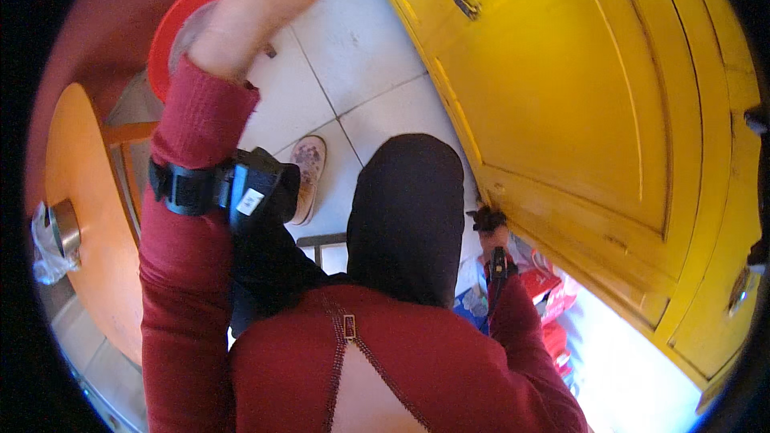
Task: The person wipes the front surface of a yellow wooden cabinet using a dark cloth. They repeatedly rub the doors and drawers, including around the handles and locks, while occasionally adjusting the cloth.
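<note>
My left arm reaches up past the left side of the yellow cabinet door. My left hand is partly cut off by the top edge, near the door's upper corner, and its fingers do not show clearly. Low on the right, my right hand is at the door's lower edge. Its fingers are closed around a small dark piece, too small to name, which touches or sits right beside the door. A dark ornate metal pull is fixed higher on the door.
Red packages and a blue one lie below my right hand. On the left stand an orange round-edged table with a metal container, and a red basin. A slipper-clad foot rests on white tiles.
</note>
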Available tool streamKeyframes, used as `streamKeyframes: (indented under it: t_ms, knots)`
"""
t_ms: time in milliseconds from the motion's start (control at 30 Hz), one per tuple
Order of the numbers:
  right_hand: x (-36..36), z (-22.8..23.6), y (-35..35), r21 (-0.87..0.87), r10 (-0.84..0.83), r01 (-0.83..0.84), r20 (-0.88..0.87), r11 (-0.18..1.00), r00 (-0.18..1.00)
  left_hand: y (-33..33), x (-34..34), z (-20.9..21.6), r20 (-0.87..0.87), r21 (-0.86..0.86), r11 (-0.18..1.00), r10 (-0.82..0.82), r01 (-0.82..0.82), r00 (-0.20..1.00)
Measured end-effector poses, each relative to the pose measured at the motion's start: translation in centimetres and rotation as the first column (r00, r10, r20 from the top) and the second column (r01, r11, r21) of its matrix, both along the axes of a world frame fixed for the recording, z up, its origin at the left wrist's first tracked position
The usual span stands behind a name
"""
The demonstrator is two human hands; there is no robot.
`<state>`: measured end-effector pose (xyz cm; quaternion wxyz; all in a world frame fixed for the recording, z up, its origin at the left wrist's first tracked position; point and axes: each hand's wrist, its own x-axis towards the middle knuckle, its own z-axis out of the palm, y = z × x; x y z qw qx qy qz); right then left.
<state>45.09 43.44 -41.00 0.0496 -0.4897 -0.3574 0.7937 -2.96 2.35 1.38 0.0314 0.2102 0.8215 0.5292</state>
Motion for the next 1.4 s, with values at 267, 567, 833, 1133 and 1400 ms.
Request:
streamKeyframes:
  t_ms: [267, 567, 833, 1133, 1400]
  knots:
    - [-1.8, -5.4, -1.0, -0.001, 0.093, -0.1, -0.35, 0.995, 0.932, -0.1, -1.3, -3.3, -0.279, -0.181, 0.981, 0.023, -0.077, 0.96]
    - [-4.0, 5.6, -3.1, 0.025, -0.059, 0.064, -0.15, 0.998, 0.987, 4.7, -1.2, -2.3, -0.21, 0.005, 0.999, 0.042, -0.042, 0.977]
    - [-3.3, 17.6, -7.1, 0.15, 0.018, -0.05, 0.205, 0.987, 0.979, 8.4, -1.6, -2.1, -0.062, 0.342, 0.935, -0.079, 0.096, 0.995]
    - [-10.7, 41.5, -12.6, 0.663, 0.276, -0.167, -0.062, 0.729, 0.959, 7.4, 4.6, 1.7, 0.179, 0.543, 0.736, -0.573, 0.405, 0.8]
    - [-26.8, 49.7, -20.6, 0.9, 0.534, -0.018, -0.243, 0.436, 0.81, 7.7, 7.3, 2.6, 0.111, 0.843, 0.379, -0.817, 0.381, 0.565]
